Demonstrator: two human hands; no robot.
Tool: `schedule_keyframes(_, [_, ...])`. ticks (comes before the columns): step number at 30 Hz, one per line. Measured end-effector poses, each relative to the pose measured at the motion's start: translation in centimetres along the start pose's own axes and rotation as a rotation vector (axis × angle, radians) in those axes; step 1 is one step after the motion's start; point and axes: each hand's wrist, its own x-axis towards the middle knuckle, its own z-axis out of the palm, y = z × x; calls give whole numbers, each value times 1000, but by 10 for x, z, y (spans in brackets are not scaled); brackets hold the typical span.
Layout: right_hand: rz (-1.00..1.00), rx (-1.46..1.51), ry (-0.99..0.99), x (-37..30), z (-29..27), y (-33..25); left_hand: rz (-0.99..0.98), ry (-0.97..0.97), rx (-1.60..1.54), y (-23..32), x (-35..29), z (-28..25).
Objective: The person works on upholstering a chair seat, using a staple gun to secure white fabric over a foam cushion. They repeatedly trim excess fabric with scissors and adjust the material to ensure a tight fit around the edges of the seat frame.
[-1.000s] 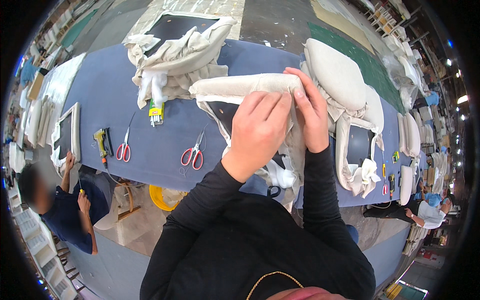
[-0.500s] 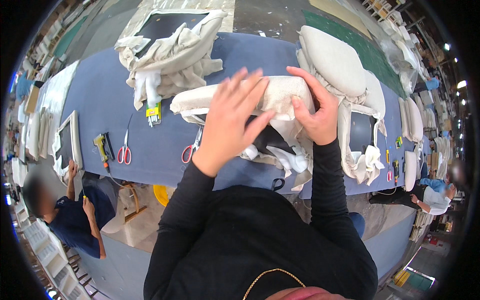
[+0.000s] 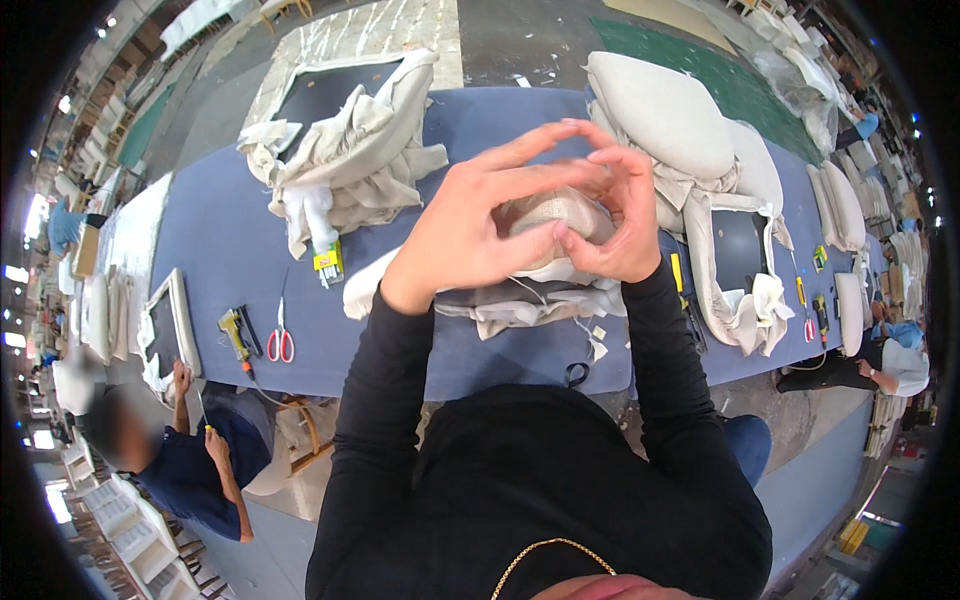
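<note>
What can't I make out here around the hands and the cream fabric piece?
Head view only:
- Cream fabric piece: its middle is covered by the left hand and right hand.
- Right palm: turned away, so its grip is hidden.
- Red-handled scissors: too small to tell whether open.
- Blue table: far edge bent by the fisheye.
</note>
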Motion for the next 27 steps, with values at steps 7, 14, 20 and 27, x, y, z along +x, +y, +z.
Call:
schedule_keyframes(7, [139,-607,276,-25,-1,-40,-117,-56,-150,-31,21,15])
schedule_keyframes(14, [360,-479,317,-19,4,-60,-194,-104,-136,-29,33,29])
schedule_keyframes(20, [305,-548,285,-20,-7,-62,-136,-58,-112,-29,36,42])
schedule_keyframes(27, [232,-684,187,-20,-16,-68,-102,-96,-109,-29,40,43])
